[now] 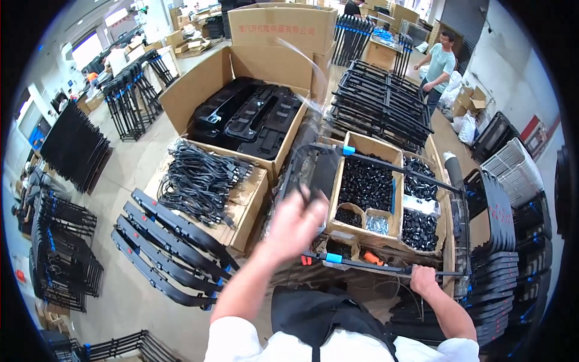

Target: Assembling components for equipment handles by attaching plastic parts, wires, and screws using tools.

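My right hand [424, 280] is closed around the near bar of a black tubular frame [386, 268], which lies across the parts boxes. Blue bands mark the frame's left ends. My left hand [297, 220], smeared by motion, is above the left side of the bench, left of the parts boxes. Its fingers look pinched on something small and dark, too blurred to name. Under the frame stands an open cardboard box [365, 232] of small black plastic parts [367, 188], with silvery screws [377, 224] in a corner compartment. An orange tool [373, 258] lies beside the near bar.
Bundled black cables [202, 181] lie on a carton at the left, above several curved black panels [169, 244]. Behind them, a large open carton [175, 111] holds black moulded parts. Stacked frames [380, 102] stand at the far side; a person [439, 66] stands beyond. Black panels [494, 265] are stacked at the right.
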